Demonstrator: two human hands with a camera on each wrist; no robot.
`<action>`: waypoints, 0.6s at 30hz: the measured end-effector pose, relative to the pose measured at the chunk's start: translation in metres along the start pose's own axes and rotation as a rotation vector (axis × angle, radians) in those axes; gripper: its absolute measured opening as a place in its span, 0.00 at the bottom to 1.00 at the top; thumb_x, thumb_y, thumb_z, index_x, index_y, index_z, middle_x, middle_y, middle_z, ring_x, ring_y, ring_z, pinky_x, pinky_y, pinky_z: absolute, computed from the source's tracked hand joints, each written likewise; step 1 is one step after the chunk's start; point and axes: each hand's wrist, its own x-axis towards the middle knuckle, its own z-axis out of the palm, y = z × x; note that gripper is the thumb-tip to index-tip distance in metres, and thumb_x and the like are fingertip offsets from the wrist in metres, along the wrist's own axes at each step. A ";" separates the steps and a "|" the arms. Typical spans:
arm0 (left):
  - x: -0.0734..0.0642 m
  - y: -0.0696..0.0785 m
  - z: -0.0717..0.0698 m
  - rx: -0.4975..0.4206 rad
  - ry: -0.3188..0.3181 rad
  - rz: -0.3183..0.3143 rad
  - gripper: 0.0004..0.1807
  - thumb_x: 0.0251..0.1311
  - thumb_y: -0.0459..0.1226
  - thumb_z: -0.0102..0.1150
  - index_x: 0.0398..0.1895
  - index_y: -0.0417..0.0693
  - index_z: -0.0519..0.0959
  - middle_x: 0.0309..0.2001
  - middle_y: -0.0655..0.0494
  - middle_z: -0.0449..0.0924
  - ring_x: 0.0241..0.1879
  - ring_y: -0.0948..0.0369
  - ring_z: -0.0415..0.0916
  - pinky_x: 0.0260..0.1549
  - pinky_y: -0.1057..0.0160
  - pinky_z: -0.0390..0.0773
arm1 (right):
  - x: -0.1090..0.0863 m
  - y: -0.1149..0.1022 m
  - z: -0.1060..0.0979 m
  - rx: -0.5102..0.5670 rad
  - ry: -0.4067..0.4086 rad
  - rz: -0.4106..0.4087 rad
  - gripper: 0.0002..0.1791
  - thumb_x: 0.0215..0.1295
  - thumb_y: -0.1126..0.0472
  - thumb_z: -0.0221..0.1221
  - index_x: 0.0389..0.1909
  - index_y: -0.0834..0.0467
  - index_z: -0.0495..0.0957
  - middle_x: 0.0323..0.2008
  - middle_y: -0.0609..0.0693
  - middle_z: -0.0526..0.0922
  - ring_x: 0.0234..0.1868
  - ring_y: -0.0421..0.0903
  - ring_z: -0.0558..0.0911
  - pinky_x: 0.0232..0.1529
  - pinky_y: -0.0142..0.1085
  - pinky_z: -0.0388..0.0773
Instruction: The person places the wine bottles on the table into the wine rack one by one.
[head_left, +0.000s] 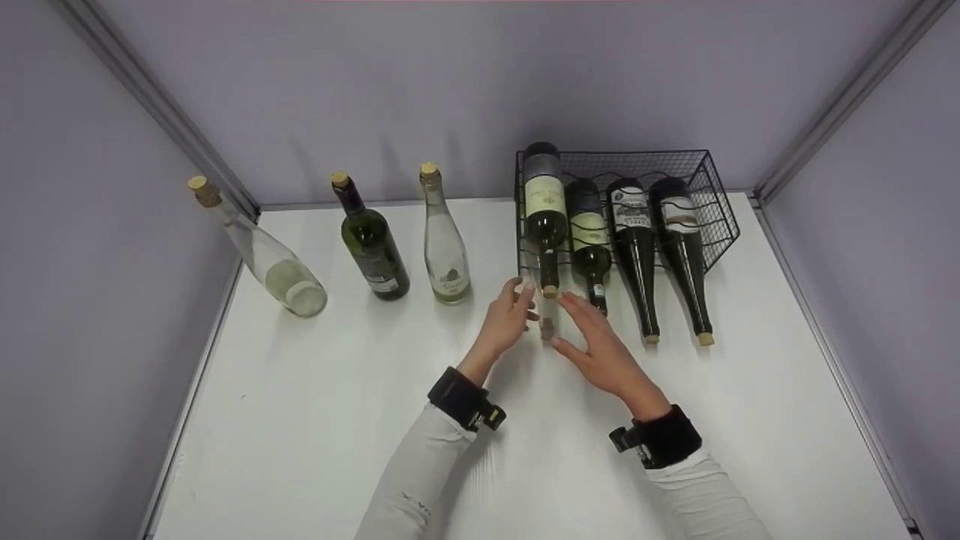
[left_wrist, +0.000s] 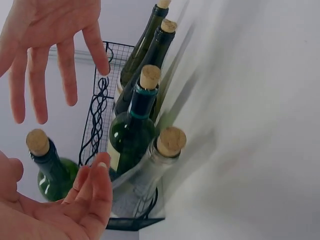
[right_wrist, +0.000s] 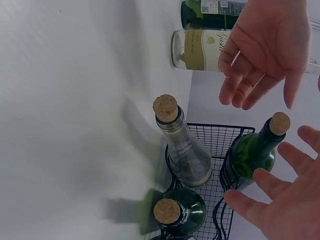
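A green wine bottle (head_left: 546,225) with a cream label lies on the top left of a black wire rack (head_left: 645,163), its corked neck towards me. My left hand (head_left: 506,321) is just left of that neck, its fingers loosely bent and holding nothing. To the neck's right my right hand (head_left: 604,358) is spread, likewise empty. Below the green bottle, between the hands, a clear corked bottle (right_wrist: 187,155) lies in the rack's lower row, partly hidden from above. Beside it in the same row is another green bottle (head_left: 591,240).
Two dark, long-necked bottles (head_left: 634,240) (head_left: 681,240) fill the rack's right part, corks towards me. Left of the rack stand a clear bottle (head_left: 445,247), a dark green bottle (head_left: 375,251) and another clear bottle (head_left: 274,262). Walls (head_left: 465,82) enclose the white table (head_left: 300,420).
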 end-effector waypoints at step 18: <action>-0.022 -0.031 -0.070 0.093 0.288 0.059 0.30 0.75 0.44 0.46 0.71 0.32 0.60 0.56 0.38 0.74 0.55 0.47 0.74 0.54 0.50 0.73 | -0.008 -0.008 0.022 0.033 -0.138 0.056 0.37 0.69 0.37 0.53 0.76 0.44 0.58 0.75 0.55 0.53 0.74 0.56 0.53 0.64 0.58 0.62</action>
